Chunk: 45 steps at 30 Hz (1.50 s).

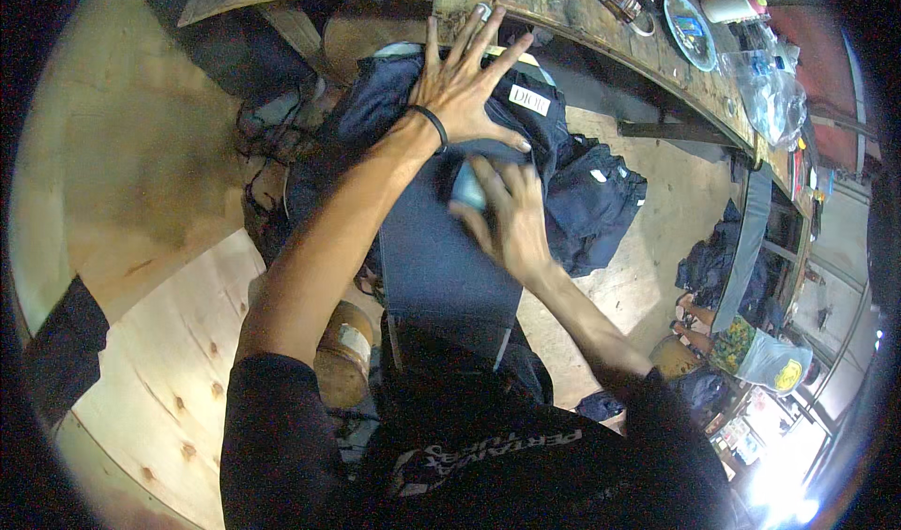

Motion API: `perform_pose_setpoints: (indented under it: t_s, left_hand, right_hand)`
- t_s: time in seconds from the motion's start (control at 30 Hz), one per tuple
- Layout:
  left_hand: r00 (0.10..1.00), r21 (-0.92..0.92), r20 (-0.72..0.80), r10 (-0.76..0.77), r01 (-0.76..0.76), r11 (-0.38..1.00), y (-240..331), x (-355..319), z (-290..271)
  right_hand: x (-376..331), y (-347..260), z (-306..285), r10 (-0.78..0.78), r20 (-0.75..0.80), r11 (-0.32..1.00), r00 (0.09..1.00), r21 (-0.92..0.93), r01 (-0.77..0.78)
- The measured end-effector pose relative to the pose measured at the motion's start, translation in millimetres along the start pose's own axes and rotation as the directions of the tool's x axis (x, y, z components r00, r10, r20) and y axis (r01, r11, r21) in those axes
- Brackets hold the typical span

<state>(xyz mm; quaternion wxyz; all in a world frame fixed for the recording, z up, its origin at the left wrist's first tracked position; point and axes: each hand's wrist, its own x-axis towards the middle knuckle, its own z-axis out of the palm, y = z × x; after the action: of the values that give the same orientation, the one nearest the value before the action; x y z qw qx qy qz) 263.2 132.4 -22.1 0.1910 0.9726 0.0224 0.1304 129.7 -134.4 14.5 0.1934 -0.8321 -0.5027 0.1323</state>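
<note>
The left hand (465, 84) lies flat with fingers spread on the dark navy garment (441, 249) at 12 o'clock below the bench (563, 9), while the right hand (511, 216) pinches a pale blue chalk-like piece (466, 188); the cloth seems soft, light, best gripped at its edges.

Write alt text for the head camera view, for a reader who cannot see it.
Seen from above, a person's left hand lies spread flat on a dark navy garment while the right hand grips a small pale blue object against the cloth. A cluttered wooden workbench curves behind.
</note>
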Motion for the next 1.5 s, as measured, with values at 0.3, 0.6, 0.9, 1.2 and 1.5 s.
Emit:
perform_pose_setpoints:
  t_s: [0.3, 0.6, 0.9, 1.2, 1.5]
  left_hand:
    - [0.999, -0.013, -0.045, 0.023, -0.023, 1.000, -0.2, -2.5, 3.2]
    - [0.996, -0.046, -0.077, 0.035, -0.039, 0.998, -2.4, -7.8, 3.9]
    - [0.997, -0.037, -0.075, 0.016, -0.019, 0.999, 6.0, -5.4, -7.5]
    - [0.445, -0.484, 0.225, -0.867, 0.823, 0.296, 80.0, -196.7, -27.9]
    - [0.472, -0.357, 0.311, -0.825, 0.862, 0.359, 161.5, -415.4, -91.4]
  right_hand:
    - [9.0, 15.8, -16.8, 0.307, -0.054, 0.937, 0.950, 0.192, -0.292]
    - [8.1, -2.9, 23.9, -0.025, -0.021, 0.997, 0.999, -0.077, 0.023]
    - [27.0, -19.9, -8.6, -0.283, 0.111, 0.953, 0.953, 0.148, 0.266]
    - [112.5, 87.0, -27.2, 0.065, -0.555, 0.987, 0.830, 0.155, 0.027]
    - [9.0, -104.9, 70.9, -0.141, -0.290, 0.957, 0.947, 0.206, 0.205]
